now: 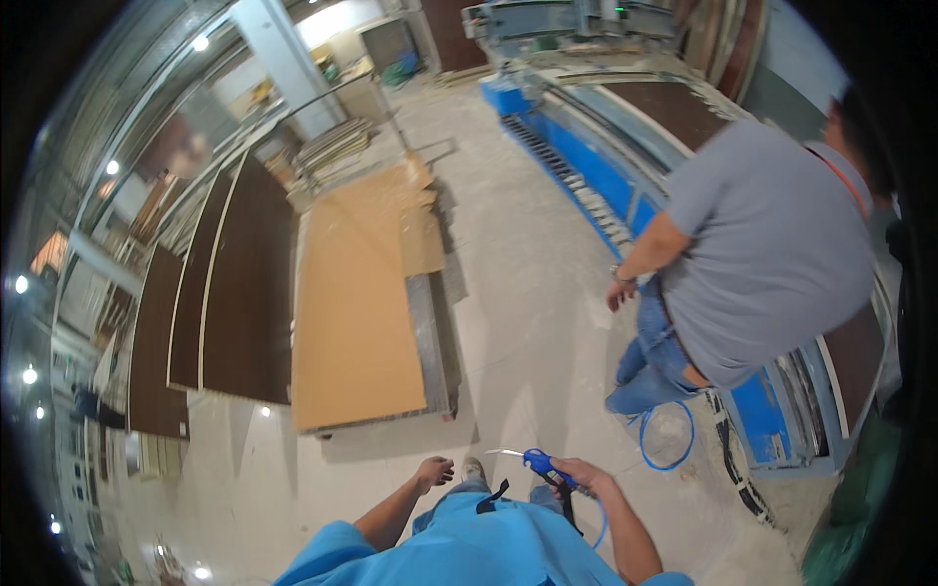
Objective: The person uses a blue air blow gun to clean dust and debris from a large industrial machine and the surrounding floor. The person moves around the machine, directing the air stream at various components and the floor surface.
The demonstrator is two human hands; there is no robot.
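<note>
My right hand (580,473) is wrapped round a blue air blow gun (536,460) with a thin, bent metal nozzle pointing left. From its handle a blue air hose (601,527) runs down beside my leg. Nothing is in my left hand (436,473), which hangs in front of my waist with its fingers loosely bent and apart. Nearest to that hand is the stack of boards (357,303) on the floor ahead, topped with a tan sheet.
At right, a person in a grey shirt (772,244) leans over a long blue machine (576,161) bearing dark panels. A coiled blue hose (666,467) and a black cable chain (738,459) lie on the floor. Large dark brown panels (249,283) stand upright at left.
</note>
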